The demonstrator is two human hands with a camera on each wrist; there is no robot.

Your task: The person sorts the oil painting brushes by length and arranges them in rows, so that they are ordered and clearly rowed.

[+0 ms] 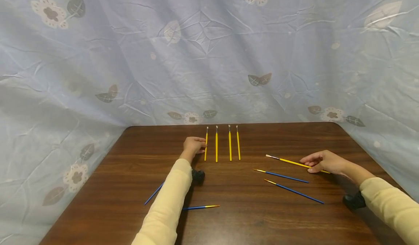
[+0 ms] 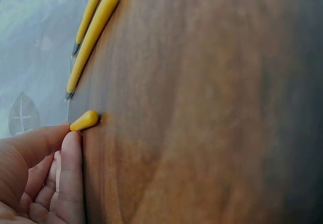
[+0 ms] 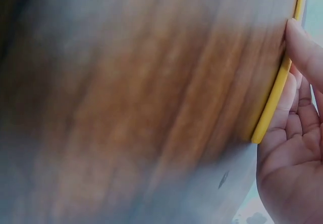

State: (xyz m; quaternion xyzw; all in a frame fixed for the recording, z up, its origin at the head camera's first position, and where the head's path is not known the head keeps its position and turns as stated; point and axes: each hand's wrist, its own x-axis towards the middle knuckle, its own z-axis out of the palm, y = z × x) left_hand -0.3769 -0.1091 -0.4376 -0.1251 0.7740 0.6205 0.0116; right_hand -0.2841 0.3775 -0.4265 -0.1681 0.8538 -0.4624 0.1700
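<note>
My left hand (image 1: 194, 145) pinches the leftmost upright yellow paintbrush (image 1: 206, 148) between thumb and fingers, low on the table near the far edge. In the left wrist view the rounded yellow handle end (image 2: 86, 120) pokes out past the fingertips. Three more yellow paintbrushes (image 1: 230, 146) lie to its right, roughly parallel, bristles pointing away. At the right side, my right hand (image 1: 325, 163) holds another yellow paintbrush (image 1: 289, 161) by its handle, bristles toward the left. The right wrist view shows the thumb against that handle (image 3: 275, 95), with fingers behind it.
Two blue paintbrushes (image 1: 288, 177) (image 1: 294, 191) lie slanted nearer me, left of the right forearm. Around the left forearm lie more blue brush parts (image 1: 154, 193) (image 1: 198, 208), partly hidden by the sleeve. A patterned curtain (image 1: 209, 55) hangs behind the brown wooden table (image 1: 242, 219).
</note>
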